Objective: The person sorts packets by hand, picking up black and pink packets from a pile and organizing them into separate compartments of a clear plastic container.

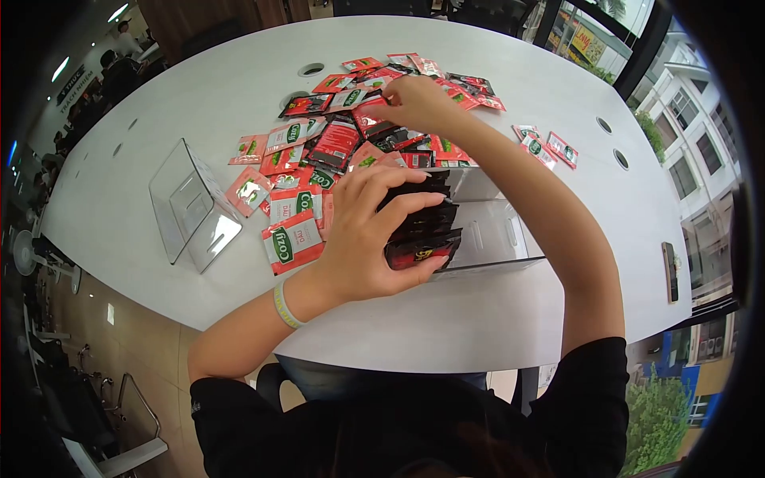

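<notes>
On the white counter (pixel 446 331), black foil sachets (pixel 430 245), clasped in a clear plastic box (pixel 490 231) by the wide-curved left hand (pixel 362 227), could be toppled if loosened; the right hand (pixel 416 105) is curled over piled red sachets (pixel 335 141), hold unclear.

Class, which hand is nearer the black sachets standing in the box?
Left: the left hand grips the black sachets; the right hand is beyond them, at the loose heap.
</notes>
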A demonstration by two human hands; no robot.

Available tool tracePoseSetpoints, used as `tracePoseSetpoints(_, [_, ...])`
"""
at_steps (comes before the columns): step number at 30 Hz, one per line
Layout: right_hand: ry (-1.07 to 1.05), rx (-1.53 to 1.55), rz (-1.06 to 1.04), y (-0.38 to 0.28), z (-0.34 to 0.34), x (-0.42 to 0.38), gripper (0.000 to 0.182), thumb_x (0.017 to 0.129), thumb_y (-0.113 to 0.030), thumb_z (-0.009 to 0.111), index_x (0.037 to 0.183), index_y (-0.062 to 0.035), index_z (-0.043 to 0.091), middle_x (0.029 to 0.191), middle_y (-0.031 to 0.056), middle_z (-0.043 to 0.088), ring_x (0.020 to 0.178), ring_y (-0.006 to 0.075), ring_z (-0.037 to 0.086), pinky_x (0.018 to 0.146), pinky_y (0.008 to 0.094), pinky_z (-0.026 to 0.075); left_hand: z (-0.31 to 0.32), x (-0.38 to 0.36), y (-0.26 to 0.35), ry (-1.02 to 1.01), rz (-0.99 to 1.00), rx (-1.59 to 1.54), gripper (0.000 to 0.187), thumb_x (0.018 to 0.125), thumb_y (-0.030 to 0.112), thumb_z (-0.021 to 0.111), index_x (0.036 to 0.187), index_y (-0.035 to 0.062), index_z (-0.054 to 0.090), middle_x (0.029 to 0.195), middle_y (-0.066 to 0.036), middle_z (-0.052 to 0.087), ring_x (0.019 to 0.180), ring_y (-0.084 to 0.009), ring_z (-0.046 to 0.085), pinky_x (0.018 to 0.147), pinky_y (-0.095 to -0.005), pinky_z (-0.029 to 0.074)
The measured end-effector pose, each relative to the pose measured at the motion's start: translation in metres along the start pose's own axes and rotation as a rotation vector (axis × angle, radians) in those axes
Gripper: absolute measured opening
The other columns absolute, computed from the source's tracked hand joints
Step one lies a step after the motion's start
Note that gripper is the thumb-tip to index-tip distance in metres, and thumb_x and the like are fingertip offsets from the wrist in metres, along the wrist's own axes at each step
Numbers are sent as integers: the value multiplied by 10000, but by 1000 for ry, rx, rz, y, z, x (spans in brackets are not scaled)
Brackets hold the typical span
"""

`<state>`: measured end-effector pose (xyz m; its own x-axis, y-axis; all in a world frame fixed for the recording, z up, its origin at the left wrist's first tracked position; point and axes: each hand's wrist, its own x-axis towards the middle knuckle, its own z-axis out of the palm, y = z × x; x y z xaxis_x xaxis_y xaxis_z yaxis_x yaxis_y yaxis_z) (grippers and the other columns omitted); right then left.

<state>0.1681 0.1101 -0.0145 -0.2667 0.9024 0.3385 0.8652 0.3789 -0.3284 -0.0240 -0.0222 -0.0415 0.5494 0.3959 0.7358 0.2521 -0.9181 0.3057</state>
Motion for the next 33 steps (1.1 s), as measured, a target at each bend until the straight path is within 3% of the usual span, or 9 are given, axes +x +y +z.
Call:
tracePoseSetpoints(5, [-169, -438, -196, -21, 19, 16, 572, 780, -538, 685, 813, 33, 678, 786, 181, 663, 791, 338, 663, 666, 427, 544, 0, -2, -1, 9, -5, -7, 541, 655, 319, 788, 1141, 148, 624, 1245, -62, 516, 1180, -291, 439, 1022, -457, 302])
tracePoseSetpoints(13, [-178, -590, -14, -18, 9, 7, 250, 684, -207, 704, 865, -36, 689, 839, 143, 683, 823, 329, 677, 668, 432, 553, 1, -1, -2, 39, 8, -11, 543, 658, 318, 782, 1142, 137, 614, 1238, -82, 497, 1188, -299, 424, 1065, -493, 278])
tracePoseSetpoints(16, [42, -379, 96, -11, -9, -4, 266, 699, -179, 678, 921, -33, 689, 832, 154, 692, 822, 320, 676, 698, 435, 533, 1, -2, -3, 33, 25, -26, 574, 660, 325, 781, 1167, 128, 596, 1240, -84, 494, 1188, -300, 423, 1067, -491, 274])
tracePoseSetpoints(19, [237, -3, -81, -1, -36, -25, 276, 742, -207, 704, 942, -17, 689, 769, 164, 681, 711, 313, 658, 675, 397, 519, -1, -4, -3, 3, -6, 10, 812, 629, 277, 828, 1321, 56, 466, 1311, -123, 471, 1260, -327, 420, 1061, -438, 310])
tracePoseSetpoints(20, [197, -5, -11, -3, -50, -36, 258, 785, -211, 711, 921, 5, 672, 728, 141, 674, 671, 233, 656, 670, 323, 515, 2, -5, -5, 2, -10, 3, 812, 629, 277, 828, 1321, 56, 466, 1311, -123, 471, 1260, -327, 420, 1061, -438, 310])
tracePoseSetpoints(23, [216, 360, 56, -8, -78, -77, 208, 834, -121, 698, 1002, 1, 697, 876, 111, 719, 800, 175, 680, 730, 294, 514, 7, -8, -7, 82, -19, -49, 1047, 631, 242, 839, 1432, -21, 219, 1390, -192, 363, 1267, -328, 404, 1062, -446, 310])
tracePoseSetpoints(27, [171, 932, 18, -7, -102, -143, 272, 839, 33, 645, 1110, 54, 652, 1020, 143, 710, 951, 174, 673, 882, 311, 536, 17, -14, -19, 80, -31, -109, 1062, 649, 214, 817, 1451, -17, 158, 1422, -204, 315, 1279, -332, 395, 1083, -458, 291])
tracePoseSetpoints(30, [-10, 640, -195, -21, -113, -168, 201, 680, 84, 677, 862, 7, 715, 817, 108, 699, 713, 157, 652, 616, 240, 469, 25, -15, -26, 150, 31, -224, 975, 684, 286, 778, 1426, -35, 232, 1417, -238, 343, 1302, -394, 334, 1103, -522, 216])
tracePoseSetpoints(33, [-234, 330, -150, -42, -106, -175, 217, 686, 52, 679, 892, 1, 723, 810, 92, 704, 673, 183, 657, 625, 264, 504, 26, -16, -27, 146, 44, -259, 963, 691, 300, 761, 1428, -25, 233, 1431, -236, 334, 1311, -389, 327, 1106, -524, 204])
